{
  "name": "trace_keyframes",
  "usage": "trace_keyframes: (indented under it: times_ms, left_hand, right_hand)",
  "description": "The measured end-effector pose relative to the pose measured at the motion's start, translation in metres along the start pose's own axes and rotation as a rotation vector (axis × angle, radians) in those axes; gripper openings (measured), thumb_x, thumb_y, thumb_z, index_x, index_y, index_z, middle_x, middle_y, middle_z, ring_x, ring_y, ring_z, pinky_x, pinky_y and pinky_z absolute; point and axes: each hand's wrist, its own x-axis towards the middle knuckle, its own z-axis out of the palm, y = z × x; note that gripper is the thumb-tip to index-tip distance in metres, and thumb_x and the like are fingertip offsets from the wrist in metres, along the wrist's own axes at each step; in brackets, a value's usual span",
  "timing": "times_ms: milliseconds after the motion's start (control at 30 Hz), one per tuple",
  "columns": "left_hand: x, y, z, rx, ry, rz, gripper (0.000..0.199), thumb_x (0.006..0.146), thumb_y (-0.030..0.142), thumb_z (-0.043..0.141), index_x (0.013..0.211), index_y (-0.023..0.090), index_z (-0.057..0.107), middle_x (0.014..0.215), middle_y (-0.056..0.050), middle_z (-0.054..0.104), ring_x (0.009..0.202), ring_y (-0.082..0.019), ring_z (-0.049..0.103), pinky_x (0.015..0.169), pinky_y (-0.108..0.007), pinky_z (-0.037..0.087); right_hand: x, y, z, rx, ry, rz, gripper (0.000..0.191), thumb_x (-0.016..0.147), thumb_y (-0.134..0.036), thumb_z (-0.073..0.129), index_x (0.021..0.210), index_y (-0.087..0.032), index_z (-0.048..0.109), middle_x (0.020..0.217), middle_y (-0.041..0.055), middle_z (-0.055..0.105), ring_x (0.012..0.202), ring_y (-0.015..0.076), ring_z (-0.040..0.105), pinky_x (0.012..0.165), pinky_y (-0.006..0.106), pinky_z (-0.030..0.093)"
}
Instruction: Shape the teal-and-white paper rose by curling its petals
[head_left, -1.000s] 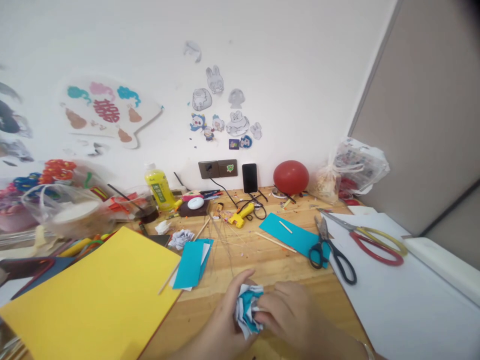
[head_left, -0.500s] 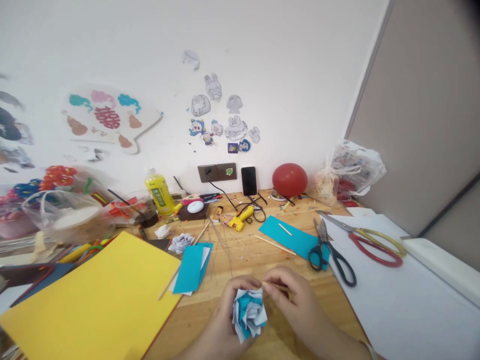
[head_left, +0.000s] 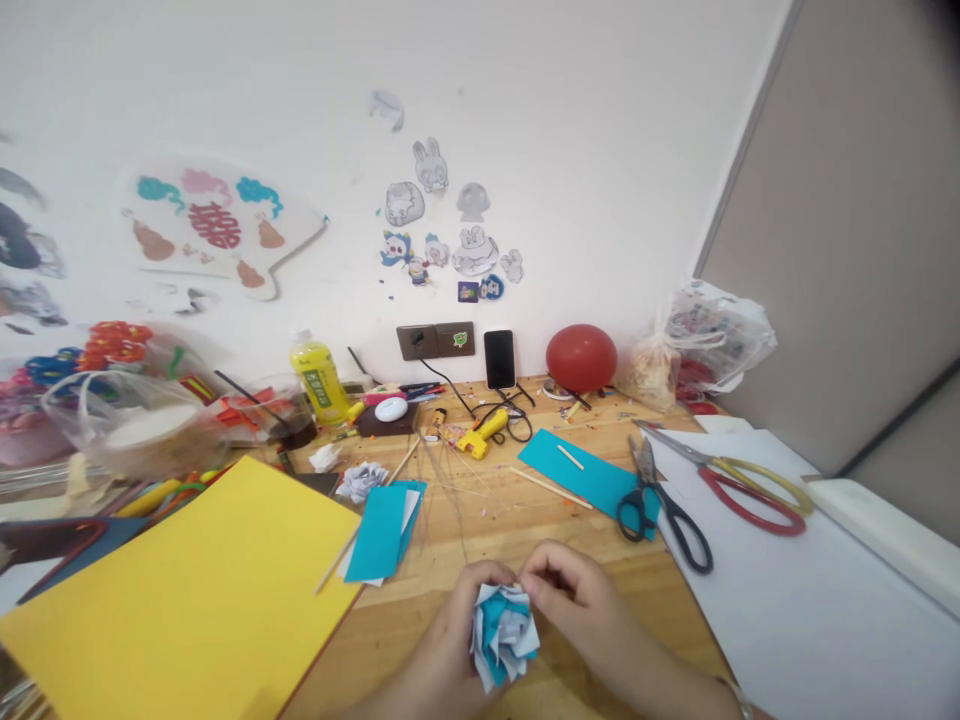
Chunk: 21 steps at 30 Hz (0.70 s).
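Observation:
A blue-and-white paper flower with curled, layered petals faces up at the front of the desk. My left hand is closed around it from the left and behind. At the flower's upper right edge, my right hand pinches a thin wooden stick, which the fingers now mostly hide; its tip is close to the outer petals. Folded blue and white paper pieces lie beyond my left hand. A crumpled white paper flower sits behind them.
Yellow paper covers the left side. Black-handled scissors lie on a blue paper strip at right, beside larger red-and-yellow-handled scissors. Toward the back are a yellow glue gun, a red balloon and a yellow bottle.
The flower and both hands have shifted slightly to the right in view. My right fingers have closed in on the petal edge, and less of the stick shows.

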Motion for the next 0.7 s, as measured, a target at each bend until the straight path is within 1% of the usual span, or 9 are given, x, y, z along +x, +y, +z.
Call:
trace_keyframes:
  times_ms: [100, 200, 267, 333, 400, 533, 600, 700]
  left_hand:
    - [0.001, 0.008, -0.002, 0.078, -0.014, -0.029, 0.04, 0.065, 0.009, 0.055, 0.1, 0.023, 0.04, 0.078, 0.002, 0.054, 0.066, -0.013, 0.054, 0.058, -0.022, 0.042]
    - [0.003, 0.014, -0.003, 0.136, -0.01, 0.0, 0.041, 0.064, 0.01, 0.055, 0.101, 0.022, 0.043, 0.085, -0.001, 0.057, 0.07, -0.015, 0.056, 0.061, -0.023, 0.045]
    - [0.003, 0.014, -0.004, 0.169, -0.004, 0.009, 0.042, 0.064, 0.01, 0.055, 0.103, 0.022, 0.043, 0.087, -0.002, 0.059, 0.072, -0.016, 0.058, 0.063, -0.025, 0.046]
    - [0.002, 0.012, -0.003, 0.194, -0.001, 0.012, 0.044, 0.065, 0.01, 0.055, 0.105, 0.022, 0.043, 0.088, -0.002, 0.061, 0.074, -0.017, 0.06, 0.065, -0.025, 0.047]
    - [0.001, 0.008, -0.003, 0.232, 0.006, 0.025, 0.046, 0.065, 0.01, 0.056, 0.108, 0.022, 0.042, 0.092, -0.004, 0.062, 0.076, -0.018, 0.061, 0.066, -0.026, 0.048]
    - [0.0, 0.001, -0.004, 0.346, 0.038, 0.06, 0.051, 0.066, 0.01, 0.057, 0.113, 0.024, 0.042, 0.102, -0.006, 0.061, 0.086, -0.02, 0.06, 0.074, -0.029, 0.049]
    - [0.0, 0.001, -0.004, 0.372, 0.04, 0.087, 0.051, 0.067, 0.011, 0.058, 0.114, 0.025, 0.042, 0.106, -0.006, 0.06, 0.092, -0.021, 0.059, 0.078, -0.03, 0.048]
    - [0.001, 0.004, -0.006, 0.374, -0.004, 0.106, 0.048, 0.069, 0.01, 0.057, 0.112, 0.025, 0.043, 0.105, -0.005, 0.061, 0.093, -0.019, 0.06, 0.079, -0.029, 0.048]
  right_hand:
    - [-0.001, 0.002, 0.001, -0.045, 0.034, -0.031, 0.024, 0.08, -0.036, 0.049, 0.066, -0.017, 0.053, 0.059, -0.0016, 0.053, 0.058, 0.0128, 0.052, 0.053, 0.022, 0.041]
    - [-0.002, 0.004, 0.001, -0.065, 0.039, -0.028, 0.017, 0.081, -0.032, 0.048, 0.08, -0.016, 0.056, 0.06, -0.0014, 0.057, 0.056, 0.0133, 0.054, 0.051, 0.022, 0.041]
    - [-0.003, 0.005, 0.0, -0.112, 0.023, -0.046, 0.015, 0.082, -0.028, 0.048, 0.086, -0.017, 0.057, 0.064, 0.0, 0.061, 0.059, 0.0144, 0.057, 0.053, 0.023, 0.042]
    - [-0.003, 0.004, -0.002, -0.197, 0.009, -0.106, 0.014, 0.083, -0.024, 0.047, 0.087, -0.018, 0.059, 0.073, 0.0024, 0.065, 0.068, 0.0161, 0.06, 0.06, 0.025, 0.044]
    - [-0.003, 0.002, -0.003, -0.294, 0.006, -0.18, 0.015, 0.084, -0.021, 0.045, 0.087, -0.019, 0.06, 0.081, 0.0036, 0.067, 0.075, 0.0172, 0.06, 0.065, 0.027, 0.044]
    - [-0.004, -0.003, -0.004, -0.411, 0.009, -0.286, 0.021, 0.087, -0.017, 0.038, 0.087, -0.019, 0.059, 0.079, 0.0036, 0.064, 0.074, 0.0171, 0.058, 0.065, 0.028, 0.044]
    - [-0.006, -0.004, -0.004, -0.415, 0.0, -0.3, 0.021, 0.087, -0.016, 0.036, 0.09, -0.019, 0.057, 0.081, 0.004, 0.064, 0.076, 0.0168, 0.058, 0.067, 0.028, 0.044]
    - [-0.006, 0.0, -0.003, -0.409, -0.014, -0.262, 0.019, 0.087, -0.016, 0.037, 0.092, -0.019, 0.055, 0.085, 0.0045, 0.065, 0.078, 0.0165, 0.059, 0.068, 0.026, 0.044]
